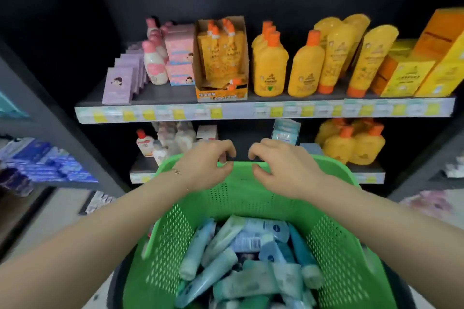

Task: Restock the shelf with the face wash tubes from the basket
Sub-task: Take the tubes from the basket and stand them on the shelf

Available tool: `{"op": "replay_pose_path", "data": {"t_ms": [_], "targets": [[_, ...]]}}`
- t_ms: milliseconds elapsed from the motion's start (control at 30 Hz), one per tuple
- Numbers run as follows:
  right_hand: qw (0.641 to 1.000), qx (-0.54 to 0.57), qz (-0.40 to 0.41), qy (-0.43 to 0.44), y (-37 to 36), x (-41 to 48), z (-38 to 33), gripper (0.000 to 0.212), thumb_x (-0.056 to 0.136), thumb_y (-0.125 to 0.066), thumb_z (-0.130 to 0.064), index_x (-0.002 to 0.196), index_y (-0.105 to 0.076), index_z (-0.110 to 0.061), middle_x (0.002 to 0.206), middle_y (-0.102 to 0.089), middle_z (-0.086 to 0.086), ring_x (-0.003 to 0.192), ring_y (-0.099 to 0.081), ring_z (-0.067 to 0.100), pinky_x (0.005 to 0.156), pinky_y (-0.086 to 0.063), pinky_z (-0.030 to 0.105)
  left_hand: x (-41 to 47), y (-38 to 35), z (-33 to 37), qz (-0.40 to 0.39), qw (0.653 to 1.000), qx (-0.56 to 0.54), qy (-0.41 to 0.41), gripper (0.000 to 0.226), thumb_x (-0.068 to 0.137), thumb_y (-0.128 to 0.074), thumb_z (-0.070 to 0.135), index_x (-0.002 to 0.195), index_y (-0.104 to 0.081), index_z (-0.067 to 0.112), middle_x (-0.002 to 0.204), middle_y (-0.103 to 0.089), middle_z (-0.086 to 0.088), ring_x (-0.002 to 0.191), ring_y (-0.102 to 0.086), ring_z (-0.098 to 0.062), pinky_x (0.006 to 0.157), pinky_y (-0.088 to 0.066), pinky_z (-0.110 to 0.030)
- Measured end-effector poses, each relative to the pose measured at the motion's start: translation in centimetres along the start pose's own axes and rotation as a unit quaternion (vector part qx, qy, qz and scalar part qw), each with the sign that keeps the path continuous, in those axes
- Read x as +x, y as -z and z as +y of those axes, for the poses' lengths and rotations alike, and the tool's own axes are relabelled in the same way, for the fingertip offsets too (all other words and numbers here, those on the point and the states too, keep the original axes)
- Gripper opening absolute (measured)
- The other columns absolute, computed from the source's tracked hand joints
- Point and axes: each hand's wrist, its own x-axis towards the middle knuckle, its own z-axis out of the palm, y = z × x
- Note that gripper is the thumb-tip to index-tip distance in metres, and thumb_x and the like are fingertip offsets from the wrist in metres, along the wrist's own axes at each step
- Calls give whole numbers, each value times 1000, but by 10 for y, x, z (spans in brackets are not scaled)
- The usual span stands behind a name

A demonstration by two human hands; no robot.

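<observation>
A green perforated basket (334, 246) stands in front of me, filled with several blue, white and teal face wash tubes (226, 253) lying in a heap. Both hands reach over it to its far rim (243, 165). My left hand (207, 164) curls its fingers over the rim's far side with the thumb on the near side. Just to the right, my right hand (282, 167) grips the same rim in the same way. Behind the rim is the lower shelf (141, 168), with a dark gap in its middle (242, 135).
The upper shelf (251, 110) carries purple boxes, pink bottles and boxes, and many yellow bottles with orange caps. The lower shelf holds small pale bottles (165, 144) at left, a blue pack (286, 132) and yellow bottles (351, 143) at right. More racks flank both sides.
</observation>
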Motion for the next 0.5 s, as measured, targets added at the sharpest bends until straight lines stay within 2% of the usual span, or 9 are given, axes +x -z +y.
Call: {"op": "replay_pose_path", "data": {"t_ms": [100,233,400,500], "targets": [[999,1,-49,-21,-19,-17,-1,26,93,-49,-36,114,-56,-23,108,-58,-4,101,-56,21,70,-41,33,-8,-20,-2,-44,999,-15,14,16,89,-59,26,104,-58,24,86,-60,8,67,-51,-4,73,-50,-32],[989,2,-121,-80,-40,-31,0,30,92,-49,-39,117,-54,-23,112,-59,-1,98,-59,24,74,-49,35,-15,-43,0,-90,996,-9,19,22,91,-58,27,113,-58,22,96,-63,4,76,-52,-11,77,-47,-29],[950,12,-247,-189,-65,-46,5,33,91,-52,-40,117,-55,-21,113,-62,4,97,-60,27,79,-54,39,-18,-83,-3,-178,983,3,47,30,93,-56,31,120,-56,19,106,-63,-2,95,-59,-21,86,-50,-36],[921,21,-327,-208,-79,-54,9,33,92,-53,-38,117,-57,-18,112,-62,5,97,-60,27,79,-53,37,-21,-115,-7,-241,967,-9,85,36,94,-55,35,125,-53,17,117,-61,-8,104,-58,-25,89,-49,-36]]}}
